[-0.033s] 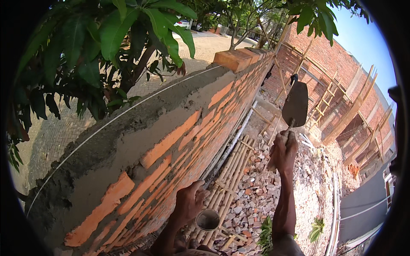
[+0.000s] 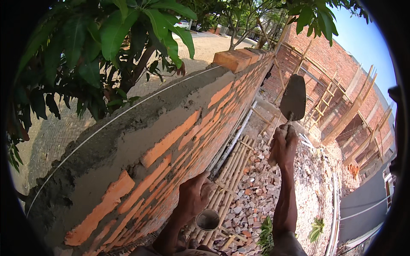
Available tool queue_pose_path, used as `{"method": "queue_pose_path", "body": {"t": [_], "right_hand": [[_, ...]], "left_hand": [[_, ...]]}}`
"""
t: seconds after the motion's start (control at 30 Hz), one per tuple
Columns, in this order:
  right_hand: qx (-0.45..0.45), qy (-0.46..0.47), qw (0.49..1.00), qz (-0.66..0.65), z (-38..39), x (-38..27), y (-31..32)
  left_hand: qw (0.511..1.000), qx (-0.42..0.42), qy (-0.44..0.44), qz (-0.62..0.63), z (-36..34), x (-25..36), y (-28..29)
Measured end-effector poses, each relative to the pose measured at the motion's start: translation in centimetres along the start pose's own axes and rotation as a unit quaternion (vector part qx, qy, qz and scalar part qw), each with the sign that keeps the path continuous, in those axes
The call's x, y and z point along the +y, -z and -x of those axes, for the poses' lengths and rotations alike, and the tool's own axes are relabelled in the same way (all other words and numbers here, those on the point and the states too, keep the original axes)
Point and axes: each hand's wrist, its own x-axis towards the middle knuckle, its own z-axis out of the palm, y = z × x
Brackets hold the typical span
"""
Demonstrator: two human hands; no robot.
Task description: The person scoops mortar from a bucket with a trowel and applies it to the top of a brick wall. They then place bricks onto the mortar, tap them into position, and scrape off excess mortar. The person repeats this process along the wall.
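Note:
My right hand (image 2: 284, 145) is closed round the handle of a brick trowel (image 2: 293, 98), held up with its dark blade pointing away from me. No mortar lump shows on the blade's visible face. My left hand (image 2: 195, 194) hangs beside the brick wall (image 2: 171, 123), fingers loosely bent and a little apart, with nothing visible in them. Wet grey mortar (image 2: 115, 123) covers the wall's top and smears down its side over the orange bricks. A white string line (image 2: 92, 134) runs along the top edge. Farther along, orange bricks (image 2: 234, 60) lie in a row on the wall.
Below me, a bamboo-pole platform (image 2: 232, 170) runs alongside the wall, with a round bucket (image 2: 208, 219) at my left hand. Broken brick rubble (image 2: 252, 194) covers the ground to its right. Leafy branches (image 2: 115, 34) overhang the wall at left. A scaffolded brick building (image 2: 324, 64) rises behind.
My left hand has risen slightly and shifted a little to the right. The trowel blade has tipped slightly upward and left in my right hand.

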Motion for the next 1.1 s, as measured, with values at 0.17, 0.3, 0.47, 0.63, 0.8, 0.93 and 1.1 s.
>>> {"method": "queue_pose_path", "body": {"t": [0.17,0.3,0.47,0.63,0.8,0.93,1.1], "right_hand": [[-0.066,0.064,0.987,0.131,-4.9,1.4,-6.2],[-0.033,0.074,0.986,0.145,-4.8,3.3,-8.6],[-0.074,0.159,0.956,0.234,-3.7,2.9,-8.1],[-0.049,0.059,0.982,0.175,-4.4,2.0,-7.5],[0.034,0.164,0.986,0.008,-10.6,-1.4,-6.8],[0.012,0.213,0.976,-0.044,-19.2,-7.6,-6.5],[-0.058,0.263,0.956,-0.118,-26.3,-11.9,-9.8]], "left_hand": [[0.923,0.199,-0.297,-0.143,-13.7,8.6,0.1],[0.900,0.196,-0.237,-0.311,-20.6,11.2,-0.5],[0.861,0.204,-0.191,-0.425,-24.4,10.3,-1.6],[0.878,0.152,-0.168,-0.421,-26.8,9.7,-1.7],[0.875,0.137,-0.150,-0.439,-26.9,9.2,-1.9],[0.864,0.152,-0.149,-0.456,-26.6,9.3,-2.0],[0.865,0.135,-0.133,-0.464,-26.4,9.8,-1.8]]}}
